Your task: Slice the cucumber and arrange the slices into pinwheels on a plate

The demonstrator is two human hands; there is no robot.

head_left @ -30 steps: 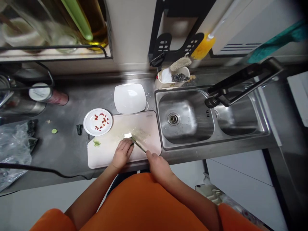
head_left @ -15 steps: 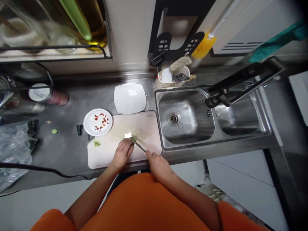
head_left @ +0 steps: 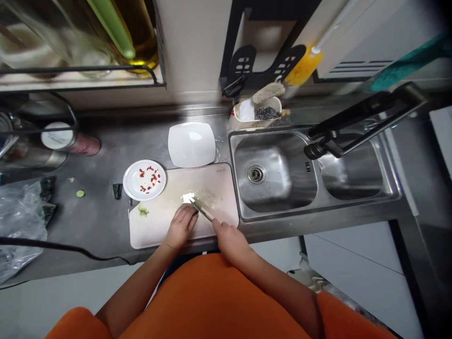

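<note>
On the pink cutting board [head_left: 219, 188], my left hand [head_left: 181, 226] is closed over a dark green piece [head_left: 195, 213] that looks like cucumber, mostly hidden beneath the fingers. My right hand [head_left: 231, 239] grips a knife [head_left: 202, 210] by its handle. The blade points up and left, its tip close to my left fingertips. Wet residue lies on the board around the blade. Pale green trimmings [head_left: 143, 211] rest near the board's left edge. A round white plate [head_left: 127, 188] with small red pieces overlaps the upper left corner. Behind the board stands an empty white square dish [head_left: 191, 145].
To the right is a double steel sink [head_left: 275, 172] with a black faucet [head_left: 367, 122]. Leftward on the counter are a round green slice [head_left: 80, 193], a dark green scrap [head_left: 117, 190], a clear plastic bag [head_left: 21, 221] and a black cable [head_left: 70, 249].
My right hand and the knife have shifted very slightly left. My left hand stays over the green piece. The whole view has moved a little.
</note>
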